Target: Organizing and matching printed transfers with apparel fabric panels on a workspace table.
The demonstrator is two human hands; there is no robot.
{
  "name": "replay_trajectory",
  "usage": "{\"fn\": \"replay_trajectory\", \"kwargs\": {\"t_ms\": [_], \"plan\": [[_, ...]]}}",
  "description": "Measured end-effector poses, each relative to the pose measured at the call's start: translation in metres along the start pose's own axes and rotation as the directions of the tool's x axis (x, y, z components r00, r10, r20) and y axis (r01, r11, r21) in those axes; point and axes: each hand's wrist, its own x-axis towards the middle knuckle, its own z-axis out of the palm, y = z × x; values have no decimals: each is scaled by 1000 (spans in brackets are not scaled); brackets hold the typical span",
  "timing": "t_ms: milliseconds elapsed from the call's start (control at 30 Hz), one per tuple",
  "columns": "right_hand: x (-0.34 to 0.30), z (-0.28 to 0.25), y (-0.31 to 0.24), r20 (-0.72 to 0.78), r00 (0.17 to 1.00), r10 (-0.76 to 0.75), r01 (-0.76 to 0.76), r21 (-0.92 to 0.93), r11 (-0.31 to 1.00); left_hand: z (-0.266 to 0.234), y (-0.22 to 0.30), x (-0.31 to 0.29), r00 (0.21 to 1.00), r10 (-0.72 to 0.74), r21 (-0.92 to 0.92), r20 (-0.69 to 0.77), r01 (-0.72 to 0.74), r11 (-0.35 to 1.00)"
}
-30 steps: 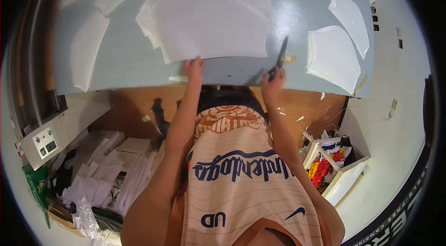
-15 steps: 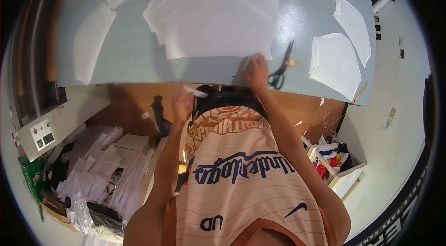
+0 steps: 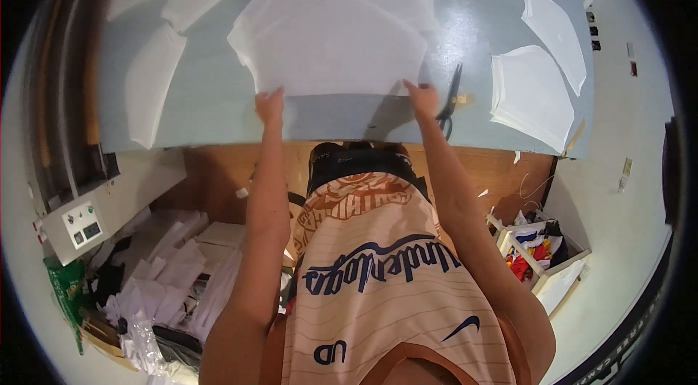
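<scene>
Left hand and right hand touch the white sheet (scissors lie beside the right).

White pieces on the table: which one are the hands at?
The large middle piece, with the left hand and right hand at its near corners; the side pieces lie untouched.

White sheet, large, thin, cloth or paper can't tell. Lies flat on blue-grey table, mid-width. Near edge roughly straight, set back from table's front edge. Left side jagged, layered-looking. Faint curved line across upper part. Far end reaches top of view.
</scene>
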Motion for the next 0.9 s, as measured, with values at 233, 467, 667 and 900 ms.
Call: {"fn": "replay_trajectory", "kwargs": {"t_ms": [233,467,667,900], "plan": [[-45,-28,-42,320,946,-59,-155,603,782,-9,32,-68,777,626,234,72,-623,747],[-126,-151,-178,439,815,-377,-59,712,700,-33,155,-142,397,846,-137,356,-873,468],[-126,-195,-194,137,830,-541,152,877,456,-93,233,-146,521,398,-634,755,423,647],[-134,-191,-171,120,830,-544,223,823,522,-114,243,-137,447,490,-655,749,615,440]]}}
